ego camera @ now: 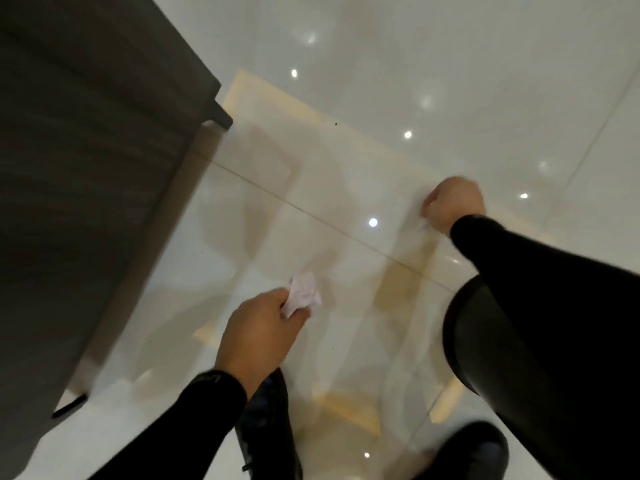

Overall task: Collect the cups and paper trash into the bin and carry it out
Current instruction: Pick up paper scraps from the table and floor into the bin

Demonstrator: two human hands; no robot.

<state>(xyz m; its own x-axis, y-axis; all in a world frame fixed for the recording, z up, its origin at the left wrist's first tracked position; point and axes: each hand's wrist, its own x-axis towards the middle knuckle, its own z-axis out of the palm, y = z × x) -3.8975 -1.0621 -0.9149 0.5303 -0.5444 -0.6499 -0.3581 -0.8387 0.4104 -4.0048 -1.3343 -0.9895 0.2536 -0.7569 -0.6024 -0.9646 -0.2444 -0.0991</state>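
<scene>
Two hands show over a glossy pale tiled floor point(346, 140), both coming out of black sleeves. The left hand point(258, 327) is closed around a crumpled white piece of paper point(303, 294), which sticks out past the fingers toward the top of the view and is held in the air above the tiles, near the lower middle of the picture. The right hand point(452, 204) is curled into a fist farther up and to the right; something thin and pale may trail from its underside, but motion blur makes it impossible to tell whether it grips anything. Beneath the right forearm a dark, rounded shape with a curved rim point(460, 337) shows; it may be a bin, though most of it is hidden by the sleeve. A dark wood-grain piece of furniture point(86, 168) fills the left side of the view, standing on short dark legs point(223, 114) on the floor. Two black shoes show at the bottom edge, the left shoe point(268, 431) just below the left wrist and the right shoe point(474, 448) lower right. Ceiling lights are mirrored as bright spots on the tiles.
</scene>
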